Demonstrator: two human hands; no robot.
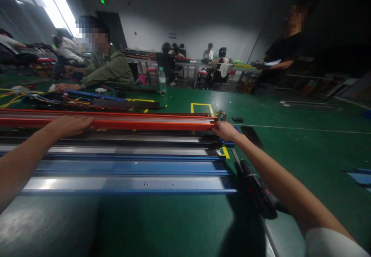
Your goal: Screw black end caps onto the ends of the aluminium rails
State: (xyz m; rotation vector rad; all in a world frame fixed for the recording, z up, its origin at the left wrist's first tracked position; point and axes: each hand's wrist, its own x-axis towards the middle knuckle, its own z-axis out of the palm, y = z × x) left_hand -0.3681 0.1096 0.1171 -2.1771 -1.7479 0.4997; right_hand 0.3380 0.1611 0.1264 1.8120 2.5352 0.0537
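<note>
A long orange rail (150,122) with a silvery channel along it stretches across the table from the left edge. My left hand (68,125) is closed over its near side, the fingertips partly out of sight. At the rail's right end my right hand (227,130) pinches the tip, close to a small metal piece (221,115). Nearer to me lie several parallel metal profiles, among them a blue profile (116,166) and a silver strip with blue edges (121,184). A black power drill (257,189) rests under my right forearm.
A dark flat object (251,136) lies right of my right hand. Beyond the rail are wire bundles (78,101) and a plastic bottle (162,81). A person in a green jacket (111,69) sits across the table (304,148); another person (281,52) stands at the back right.
</note>
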